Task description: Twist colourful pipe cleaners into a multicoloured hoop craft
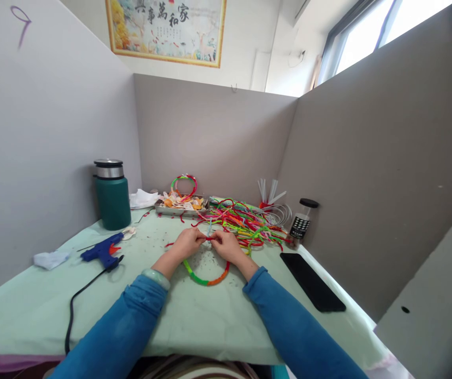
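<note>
A ring wrapped in coloured fuzzy stems, with green, yellow and orange stretches, lies on the pale green cloth below my hands. At the ring's far side, my left hand pinches a red fuzzy stem, its fingers pressed together. The fingers of my right hand close on the same red stem, just right of my left fingertips. A red end pokes out left of my left hand. My fingers partly hide where the stem meets the ring.
Behind my hands lie a pile of coloured stems and a metal tray of small pieces. A blue glue gun and green flask stand left; a black phone and clear bottle are right.
</note>
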The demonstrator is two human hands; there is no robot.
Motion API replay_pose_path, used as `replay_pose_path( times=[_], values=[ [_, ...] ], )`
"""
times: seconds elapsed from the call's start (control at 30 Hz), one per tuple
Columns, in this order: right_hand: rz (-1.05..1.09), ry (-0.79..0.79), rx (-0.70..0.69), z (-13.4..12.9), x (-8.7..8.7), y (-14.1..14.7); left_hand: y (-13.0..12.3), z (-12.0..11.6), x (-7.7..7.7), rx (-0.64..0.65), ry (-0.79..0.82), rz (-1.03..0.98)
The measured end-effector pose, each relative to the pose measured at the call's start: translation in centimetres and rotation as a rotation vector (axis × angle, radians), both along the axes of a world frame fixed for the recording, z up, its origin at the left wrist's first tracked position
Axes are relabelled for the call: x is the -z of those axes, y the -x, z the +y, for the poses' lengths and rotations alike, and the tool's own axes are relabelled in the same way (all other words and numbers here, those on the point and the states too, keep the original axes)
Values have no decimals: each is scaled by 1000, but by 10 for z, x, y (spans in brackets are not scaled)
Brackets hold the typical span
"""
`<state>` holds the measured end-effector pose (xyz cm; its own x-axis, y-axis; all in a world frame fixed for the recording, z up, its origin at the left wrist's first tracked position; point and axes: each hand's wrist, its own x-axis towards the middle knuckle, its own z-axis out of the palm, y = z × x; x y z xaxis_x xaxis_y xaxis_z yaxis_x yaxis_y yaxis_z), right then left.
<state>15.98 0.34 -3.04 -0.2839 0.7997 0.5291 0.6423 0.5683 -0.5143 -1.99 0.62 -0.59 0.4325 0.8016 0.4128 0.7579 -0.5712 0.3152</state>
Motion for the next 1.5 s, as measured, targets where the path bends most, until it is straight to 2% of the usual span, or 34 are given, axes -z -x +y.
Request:
replay_pose_path(
  times=[0.2, 0.37, 0.53, 0.67, 0.8, 1.0, 1.2, 1.27, 1.5],
  values=[
    [-13, -15, 3, -1, -2, 0, 0, 0, 0, -12, 11, -31],
    [-15, -25, -3, -2, -3, 0, 0, 2, -1, -43, 191, -120],
    [-4, -25, -10, -2, -2, 0, -1, 7, 2, -47, 405, -359],
    [1, -18, -11, -3, -2, 1, -1, 7, 4, 4, 599, -590],
    [-5, -21, -35, -4, -4, 1, -1, 3, 3, 51, 668, -707],
    [-4, -12, -18, -3, -3, 0, -3, 4, 4, 62, 594, -612],
    [-12, -23, -23, -3, -4, 0, -1, 2, 3, -34, 232, -177],
    [-15, -35, -29, -4, -4, 1, 0, -1, 1, -57, 161, -77],
    [-7, -24, -18, -2, -3, 0, -1, -6, -3, -103, 114, -43]
  ],
)
